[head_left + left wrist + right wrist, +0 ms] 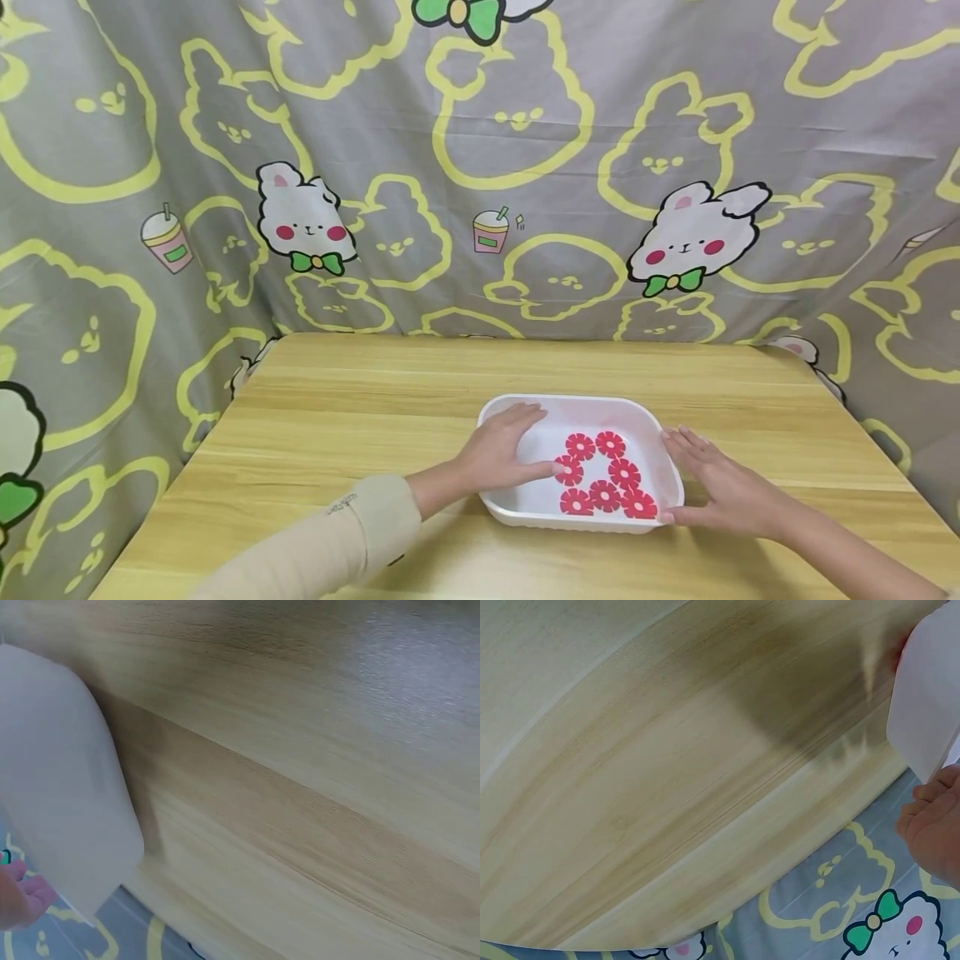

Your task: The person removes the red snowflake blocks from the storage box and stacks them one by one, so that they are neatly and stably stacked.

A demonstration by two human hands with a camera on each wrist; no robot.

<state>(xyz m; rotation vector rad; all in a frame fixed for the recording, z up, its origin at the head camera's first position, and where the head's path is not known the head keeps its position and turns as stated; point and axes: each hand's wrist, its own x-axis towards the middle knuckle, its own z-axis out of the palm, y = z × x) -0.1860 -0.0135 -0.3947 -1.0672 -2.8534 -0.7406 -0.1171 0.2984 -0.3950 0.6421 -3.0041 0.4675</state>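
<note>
A white plastic basin (525, 523) stands on the table, right of its middle. Several red notched flower-shaped discs (604, 495) lie on its floor, mostly toward the right. My left hand (495, 454) reaches over the left rim, its fingers fairly straight and its thumb stretched out above the inside near the discs. At the right end, my right hand (723, 492) touches the outer wall with straight fingers, thumb by the near corner. The basin's outer side (64, 780) fills the left of the left wrist view, with some fingertips (37, 895) below it. The right wrist view shows another part of the basin (926, 694) beside the fingers (930, 810).
A light wood-grain table (360, 433) carries the basin. Behind it and at both sides hangs a grey curtain (405, 125) printed with yellow outlines and white rabbits. The table's far edge meets the curtain.
</note>
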